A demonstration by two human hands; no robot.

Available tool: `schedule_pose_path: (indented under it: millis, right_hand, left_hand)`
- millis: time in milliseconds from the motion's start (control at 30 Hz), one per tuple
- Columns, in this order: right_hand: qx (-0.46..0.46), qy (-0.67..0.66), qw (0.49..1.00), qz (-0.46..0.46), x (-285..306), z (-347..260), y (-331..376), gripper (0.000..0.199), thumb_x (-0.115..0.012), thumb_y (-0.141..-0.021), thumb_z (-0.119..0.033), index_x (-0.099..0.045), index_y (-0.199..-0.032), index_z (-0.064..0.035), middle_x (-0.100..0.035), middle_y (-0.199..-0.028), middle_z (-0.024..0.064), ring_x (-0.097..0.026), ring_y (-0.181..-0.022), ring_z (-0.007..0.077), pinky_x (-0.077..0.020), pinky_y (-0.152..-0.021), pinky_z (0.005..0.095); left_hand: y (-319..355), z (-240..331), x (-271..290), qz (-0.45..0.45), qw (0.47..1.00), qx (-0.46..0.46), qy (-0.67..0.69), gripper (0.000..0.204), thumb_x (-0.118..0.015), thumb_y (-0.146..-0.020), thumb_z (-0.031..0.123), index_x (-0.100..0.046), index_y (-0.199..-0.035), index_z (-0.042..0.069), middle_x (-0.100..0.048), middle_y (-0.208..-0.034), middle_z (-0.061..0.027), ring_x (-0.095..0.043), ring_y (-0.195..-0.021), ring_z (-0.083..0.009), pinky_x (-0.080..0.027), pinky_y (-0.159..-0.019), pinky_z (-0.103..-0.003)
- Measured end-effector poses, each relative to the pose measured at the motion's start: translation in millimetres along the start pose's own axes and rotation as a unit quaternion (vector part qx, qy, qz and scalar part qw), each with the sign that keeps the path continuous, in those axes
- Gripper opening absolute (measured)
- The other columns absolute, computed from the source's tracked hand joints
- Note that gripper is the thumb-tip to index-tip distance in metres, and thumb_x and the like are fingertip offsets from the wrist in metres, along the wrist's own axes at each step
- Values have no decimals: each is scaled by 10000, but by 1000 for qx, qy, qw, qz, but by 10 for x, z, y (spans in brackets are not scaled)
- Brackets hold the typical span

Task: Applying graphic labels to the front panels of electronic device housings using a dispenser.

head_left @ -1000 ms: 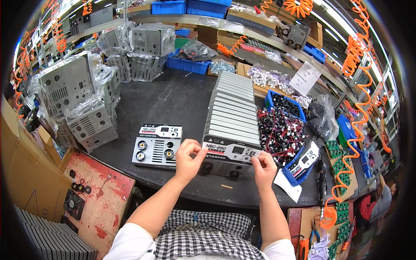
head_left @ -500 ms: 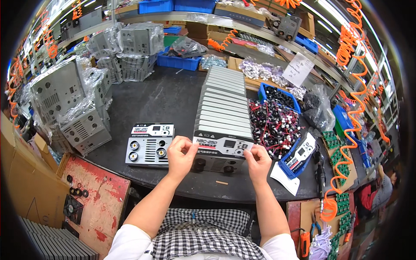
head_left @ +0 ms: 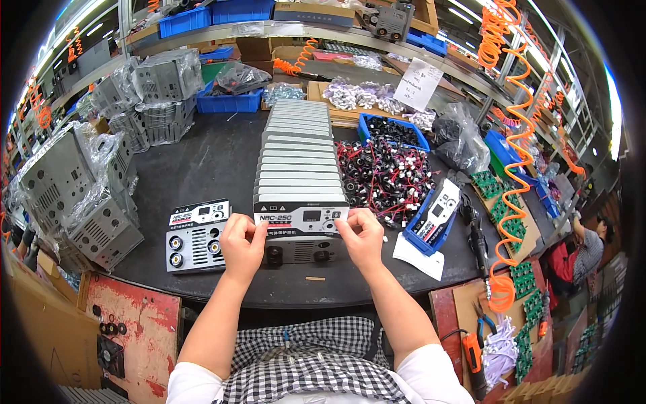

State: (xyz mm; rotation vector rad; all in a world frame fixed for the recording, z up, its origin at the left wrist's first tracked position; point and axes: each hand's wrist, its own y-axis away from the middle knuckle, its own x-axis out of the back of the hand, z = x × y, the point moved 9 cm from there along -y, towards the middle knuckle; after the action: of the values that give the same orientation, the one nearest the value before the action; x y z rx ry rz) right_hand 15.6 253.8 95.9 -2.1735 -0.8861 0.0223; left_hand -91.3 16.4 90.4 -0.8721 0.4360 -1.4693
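Spanning the gap between two bare hands, a printed label (head_left: pixel 301 219) in black, white and red lies with its long axis running left to right, almost level. The left hand (head_left: pixel 243 244) has its thumb and fingertips closed in a small pinch at the label's left end; the right hand (head_left: pixel 361 236) has a matching pinch at the right end. Neither hand is nearer than the other: each sits at its own end, with the label directly between them, and the forearms reach in from the near side.

The label stands across the upper part of a grey front panel (head_left: pixel 298 252), whose slots and two dark round fittings show just below it. The label's long axis runs along the panel's width. Whether its back touches the panel all along, or stands slightly off it, cannot be told from this view.

Behind that panel, a row of grey panels (head_left: pixel 299 161) stretches away toward the far side of the dark table (head_left: pixel 182 161). Just left of the left hand lies another panel (head_left: pixel 195 246) with a similar label across its far end. To the right of the right hand, a blue tray (head_left: pixel 445 239) holds more labels, beside a white sheet (head_left: pixel 418 259). A heap of wired parts (head_left: pixel 387 178) lies beyond the right hand.
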Motion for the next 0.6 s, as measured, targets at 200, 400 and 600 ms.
schedule_pose_path:
  millis: [200, 400, 600]
  right_hand:
    - [177, 66, 982, 33, 98, -473, 324, 251, -738, -649, -10, -494, -601, -40, -581, -809, 129, -583, -661, 267, -471, -558, 323]
    - [206, 9, 977, -54, 45, -829, 450, 352, -726, -629, 63, -395, -576, -48, -592, -830, 137, -569, -574, 211, -441, -472, 278]
    - [155, 142, 974, -83, -145, -486, 285, 333, -776, -646, -78, -578, -912, -45, -532, -1095, 163, -546, -962, 310, -473, -788, 372]
  left_hand:
    - [322, -473, 84, -23, 976, 205, 67, 266, -765, -736, 99, -514, -782, 26, -585, -684, -33, -527, -565, -98, -427, -514, -267]
    - [660, -67, 317, -14, 976, 120, 180, 343, -631, -890, 283, -491, -1026, 1, -584, -893, -90, -551, -813, -168, -453, -743, -300]
    - [58, -753, 1135, 5, 957, 275, 94, 283, -582, -919, 249, -498, -1023, -1, -581, -904, -82, -514, -848, -137, -430, -765, -295]
